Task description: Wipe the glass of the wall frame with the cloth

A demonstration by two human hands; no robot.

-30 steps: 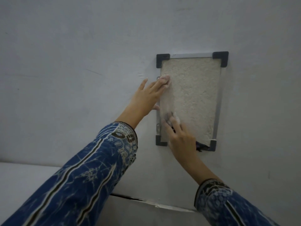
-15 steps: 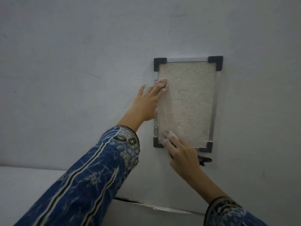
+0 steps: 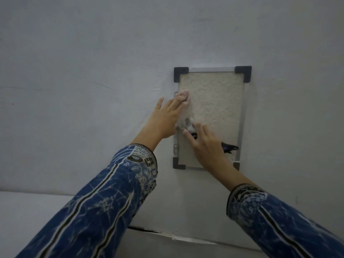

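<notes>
The wall frame hangs on a grey wall, with black corner pieces, silver rails and a speckled beige sheet behind its glass. My left hand lies flat against the frame's left rail, fingertips on the glass, holding nothing. My right hand presses a dark cloth onto the lower left part of the glass. The hand hides most of the cloth; a dark end sticks out to its right and a bit shows between the fingers. Both fingertips reflect in the glass.
Small clear clips sit on the frame's left rail. Below the frame, a pale ledge runs along the wall, with a crack line at its joint. My blue patterned sleeves fill the lower view.
My right hand slid the cloth down to the frame's bottom left corner, then back up to the middle of the left side. My left hand stayed on the left rail.
</notes>
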